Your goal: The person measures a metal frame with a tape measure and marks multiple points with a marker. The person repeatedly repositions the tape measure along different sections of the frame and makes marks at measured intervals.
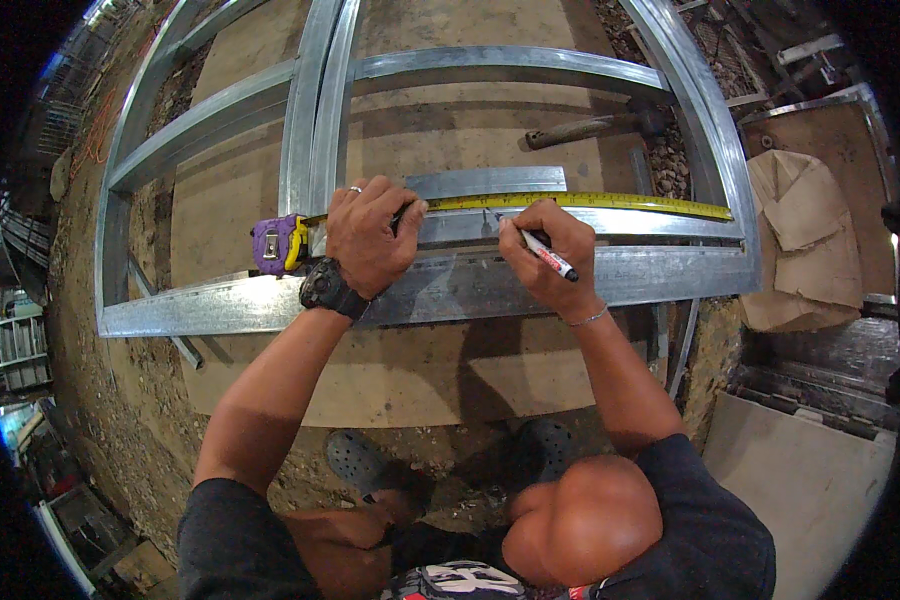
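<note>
A galvanised metal stud frame (pixel 660 280) lies flat on boards. A yellow tape blade (pixel 610 203) stretches rightward across it from a purple and yellow tape measure case (pixel 278 244). My left hand (pixel 370 235), with a black watch and a ring, presses the tape down on a metal channel beside the case. My right hand (pixel 545 255) grips a marker pen (pixel 545 250) with its tip on the channel just below the tape. A short loose piece of channel (pixel 485 181) lies just above the tape.
A hammer (pixel 595 126) rests on the board at the upper right. Crumpled brown paper (pixel 805 235) lies right of the frame beside flat boards (pixel 800 480). Dirt and gravel surround the work. My knees and black clogs (pixel 365 465) show at the bottom.
</note>
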The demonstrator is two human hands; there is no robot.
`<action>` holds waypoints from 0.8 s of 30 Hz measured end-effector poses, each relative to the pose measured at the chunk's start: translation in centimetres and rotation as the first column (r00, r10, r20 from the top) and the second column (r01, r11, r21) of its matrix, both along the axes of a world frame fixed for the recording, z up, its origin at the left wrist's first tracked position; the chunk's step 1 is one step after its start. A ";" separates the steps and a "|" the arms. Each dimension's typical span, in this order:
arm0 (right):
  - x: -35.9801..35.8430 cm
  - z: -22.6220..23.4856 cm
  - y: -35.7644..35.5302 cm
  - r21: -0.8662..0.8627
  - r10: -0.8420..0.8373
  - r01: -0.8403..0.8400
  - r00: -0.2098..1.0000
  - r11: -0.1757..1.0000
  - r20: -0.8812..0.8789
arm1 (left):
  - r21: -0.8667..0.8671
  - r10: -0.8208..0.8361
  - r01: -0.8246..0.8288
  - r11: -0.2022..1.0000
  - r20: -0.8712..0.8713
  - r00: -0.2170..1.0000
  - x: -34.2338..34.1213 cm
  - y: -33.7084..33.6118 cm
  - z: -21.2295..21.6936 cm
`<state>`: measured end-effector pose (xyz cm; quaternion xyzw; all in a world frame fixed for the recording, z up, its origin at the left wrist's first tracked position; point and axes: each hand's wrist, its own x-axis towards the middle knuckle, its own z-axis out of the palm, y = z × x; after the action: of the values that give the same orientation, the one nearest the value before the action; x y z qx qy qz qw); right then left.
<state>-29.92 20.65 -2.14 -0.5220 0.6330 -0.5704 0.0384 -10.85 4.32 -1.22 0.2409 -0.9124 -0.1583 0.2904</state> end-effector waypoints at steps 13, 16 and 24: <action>0.0 0.0 0.0 0.001 0.005 -0.005 1.000 1.000 0.002 | -0.003 0.001 -0.001 1.000 0.004 1.000 0.0 0.1 0.2; 0.0 0.4 0.0 -0.001 0.004 -0.004 1.000 1.000 -0.004 | 0.014 0.002 -0.003 1.000 0.017 1.000 0.0 0.1 0.3; -0.1 -0.1 0.0 -0.004 0.012 -0.012 1.000 1.000 0.005 | 0.017 0.017 -0.018 1.000 0.031 0.999 -0.1 0.3 0.4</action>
<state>-30.04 20.68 -2.27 -0.5242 0.6288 -0.5728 0.0425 -10.96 4.58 -0.77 0.2538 -0.9133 -0.1599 0.2754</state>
